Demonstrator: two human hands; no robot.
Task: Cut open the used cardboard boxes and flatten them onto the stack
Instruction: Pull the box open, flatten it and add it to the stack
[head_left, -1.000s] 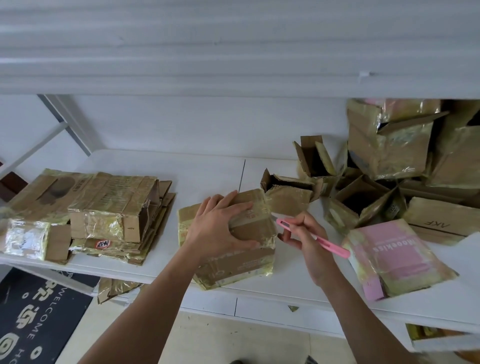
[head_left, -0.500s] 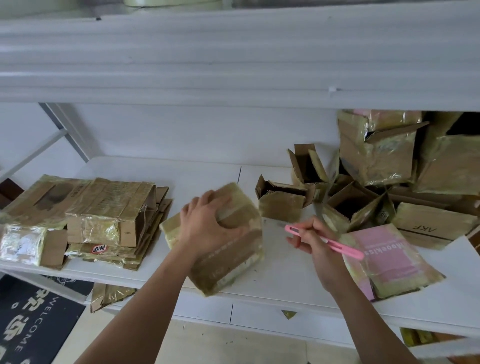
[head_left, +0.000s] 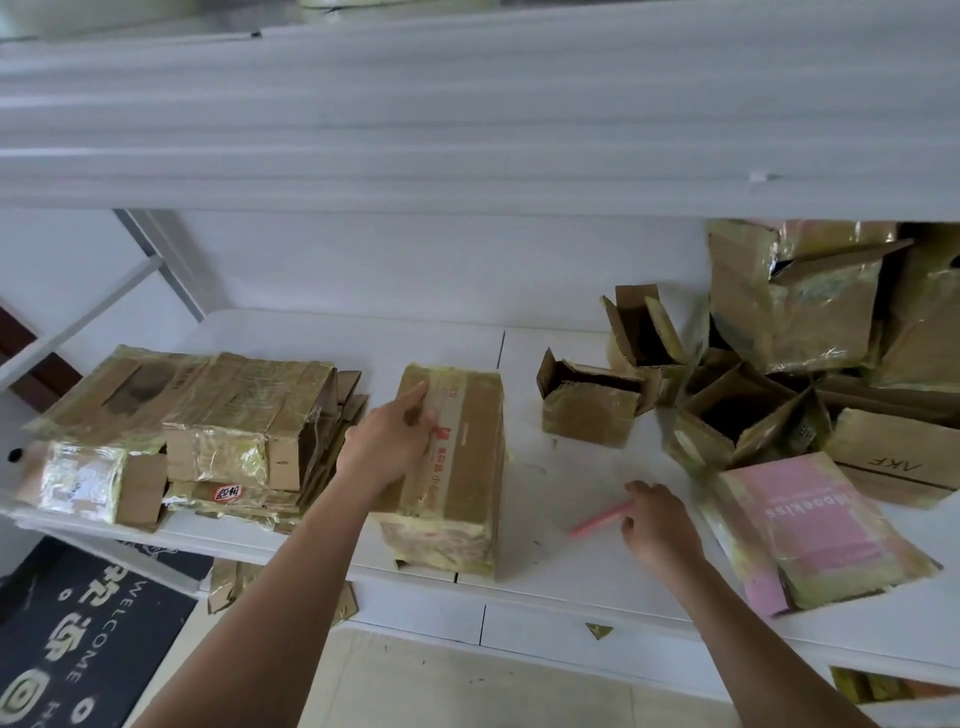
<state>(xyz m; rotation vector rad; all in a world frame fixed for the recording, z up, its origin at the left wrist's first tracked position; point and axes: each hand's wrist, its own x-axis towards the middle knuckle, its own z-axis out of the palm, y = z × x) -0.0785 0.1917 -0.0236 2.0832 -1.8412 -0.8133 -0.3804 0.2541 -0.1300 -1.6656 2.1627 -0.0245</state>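
**Taped box under my left hand, cutter at my right**

I read "AKF" upside down on a brown carton (head_left: 891, 460) at right, and "Mooekiss", as best I can make out, on the flattened pink box (head_left: 810, 525). A red-and-white sticker sits in the flattened stack (head_left: 208, 415) at left; the dark floor mat (head_left: 78, 649) says "WELCOME". The open boxes (head_left: 737, 415) at right show dark interiors; contents unreadable. My left hand (head_left: 387, 447) grips the taped box (head_left: 452, 467) at mid-surface (head_left: 571, 561); red print on it is too blurred. My right hand (head_left: 657, 525) hides one end of the pink cutter (head_left: 597, 519); whether it grips it, I cannot tell.
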